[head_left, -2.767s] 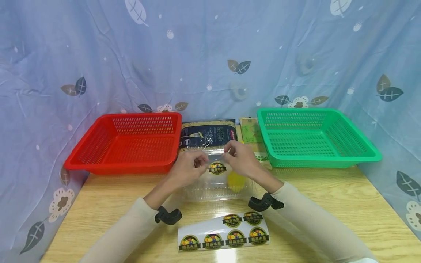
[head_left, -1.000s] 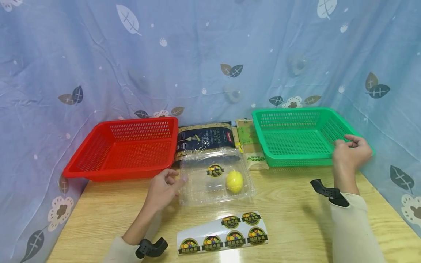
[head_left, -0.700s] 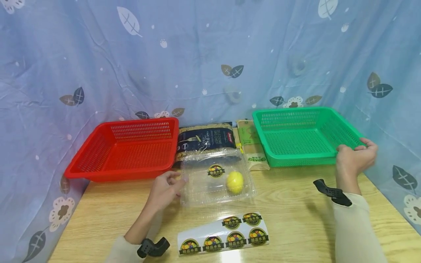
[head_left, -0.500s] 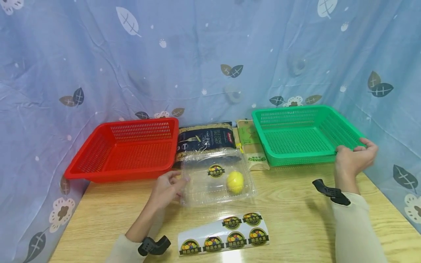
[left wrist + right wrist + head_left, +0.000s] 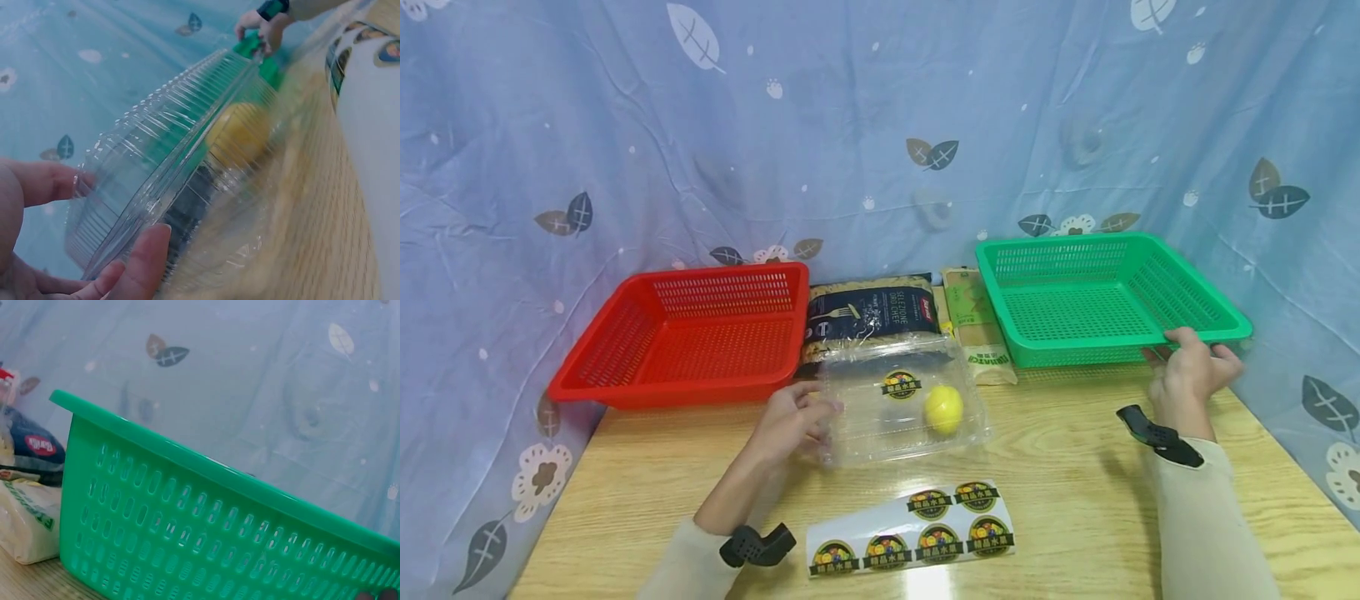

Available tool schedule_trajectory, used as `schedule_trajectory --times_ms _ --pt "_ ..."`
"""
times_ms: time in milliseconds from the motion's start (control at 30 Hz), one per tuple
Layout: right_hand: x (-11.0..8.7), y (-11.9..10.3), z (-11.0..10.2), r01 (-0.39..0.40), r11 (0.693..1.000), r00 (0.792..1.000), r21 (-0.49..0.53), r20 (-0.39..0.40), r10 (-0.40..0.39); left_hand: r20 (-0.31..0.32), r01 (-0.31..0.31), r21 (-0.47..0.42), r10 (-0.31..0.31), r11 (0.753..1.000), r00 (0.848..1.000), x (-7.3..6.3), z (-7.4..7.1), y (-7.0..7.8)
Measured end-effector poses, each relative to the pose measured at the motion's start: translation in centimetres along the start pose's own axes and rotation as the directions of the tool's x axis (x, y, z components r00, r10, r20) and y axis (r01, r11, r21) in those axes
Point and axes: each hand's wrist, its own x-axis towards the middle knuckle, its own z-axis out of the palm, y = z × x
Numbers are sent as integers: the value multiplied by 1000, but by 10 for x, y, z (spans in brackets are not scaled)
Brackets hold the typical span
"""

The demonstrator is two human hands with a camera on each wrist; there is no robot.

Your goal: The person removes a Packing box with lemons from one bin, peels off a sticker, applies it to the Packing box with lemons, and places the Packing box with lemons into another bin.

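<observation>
My left hand (image 5: pixel 790 425) pinches the left edge of a clear plastic clamshell container (image 5: pixel 872 437). In the left wrist view its thumb and fingers close round the folded lips of that container (image 5: pixel 150 169). Inside, at the right, lies a lemon (image 5: pixel 943 410); a round black fruit sticker (image 5: pixel 901 385) shows on the lid. At the front right of a green basket (image 5: pixel 1075 350), my right hand (image 5: pixel 1189 375) grips the rim, with some fingers below it and partly hidden. In the right wrist view, fingertips (image 5: pixel 378 595) barely show under the green basket's wall (image 5: pixel 206 519).
A sticker sheet (image 5: pixel 880 525) lies near the front of the wooden table (image 5: pixel 1060 483). A red basket (image 5: pixel 677 396) stands at the left. Behind the container are a pasta bag (image 5: pixel 872 312) and a green-and-tan packet (image 5: pixel 977 325). A blue curtain (image 5: pixel 850 125) hangs at the back.
Both hands were over the container lid; the left has gone to its left edge, the right to the green basket's rim. The basket has since moved slightly back, and the container slightly right.
</observation>
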Motion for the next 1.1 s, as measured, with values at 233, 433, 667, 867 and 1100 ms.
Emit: schedule_trajectory --times_ms 233,433,667,867,1100 --pt "1 -1 0 -25 999 1000 39 -2 25 54 -7 -51 9 999 999 2 2 7" --pt "0 -1 -1 -20 997 1000 76 11 20 100 8 -111 3 994 995 -1 -1 21" --pt "-1 -2 0 -5 994 999 108 32 2 115 -19 -100 31 995 993 3 -9 50" --pt "-1 -3 2 -21 995 1000 98 21 19 124 -28 -132 44 991 991 12 -10 75" --pt "-1 -3 2 -40 994 999 100 25 38 153 -28 -174 55 984 987 43 4 103"
